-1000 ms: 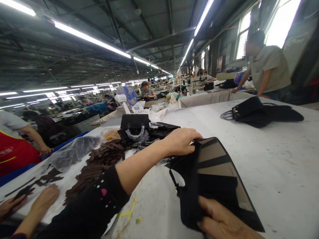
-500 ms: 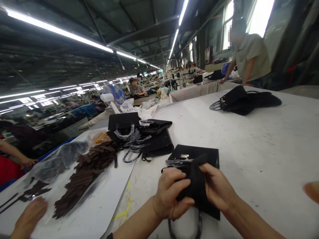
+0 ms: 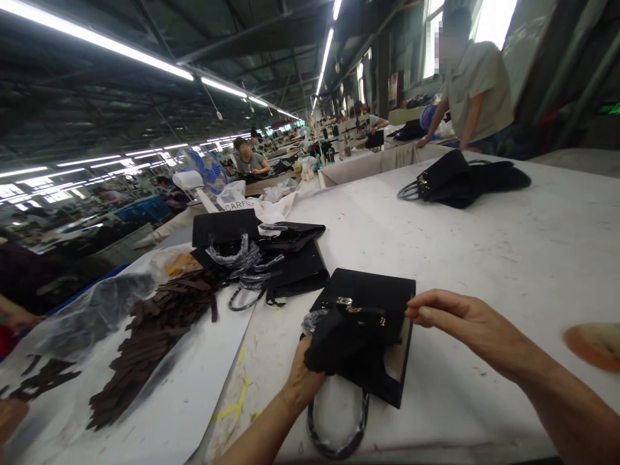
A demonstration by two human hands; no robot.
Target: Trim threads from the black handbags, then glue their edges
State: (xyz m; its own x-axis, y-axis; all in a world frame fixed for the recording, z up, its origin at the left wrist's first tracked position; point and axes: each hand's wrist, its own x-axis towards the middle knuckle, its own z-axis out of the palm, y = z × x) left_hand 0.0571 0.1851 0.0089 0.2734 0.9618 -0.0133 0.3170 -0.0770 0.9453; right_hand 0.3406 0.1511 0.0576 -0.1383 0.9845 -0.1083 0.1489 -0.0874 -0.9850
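A black handbag (image 3: pixel 372 284) with gold-coloured metal fittings lies on the pale table in front of me. One of its handles (image 3: pixel 336 449), wrapped in clear film, points toward me. My left hand (image 3: pixel 307 371) grips bunched black material (image 3: pixel 334 342) at the bag's left side; most of its fingers are hidden beneath. At the bag's right edge, my right hand (image 3: pixel 450 316) has thumb and forefinger pinched together on the rim. Below those fingertips, a beige strip (image 3: pixel 393 361) shows at the side of the bag.
More black bags (image 3: pixel 295 271) with film-wrapped handles are piled to the left. Brown strips (image 3: pixel 150 336) lie on plastic nearby. Another black bag (image 3: pixel 445 181) rests farther back on the table (image 3: pixel 508 258). A person (image 3: pixel 479 90) leans at the far side. A blue fan (image 3: pixel 208 173) stands behind.
My right hand has moved off the bunched material to the bag's right edge. My left hand has shifted left and lower with the material, uncovering more metal fittings. The view has shifted slightly.
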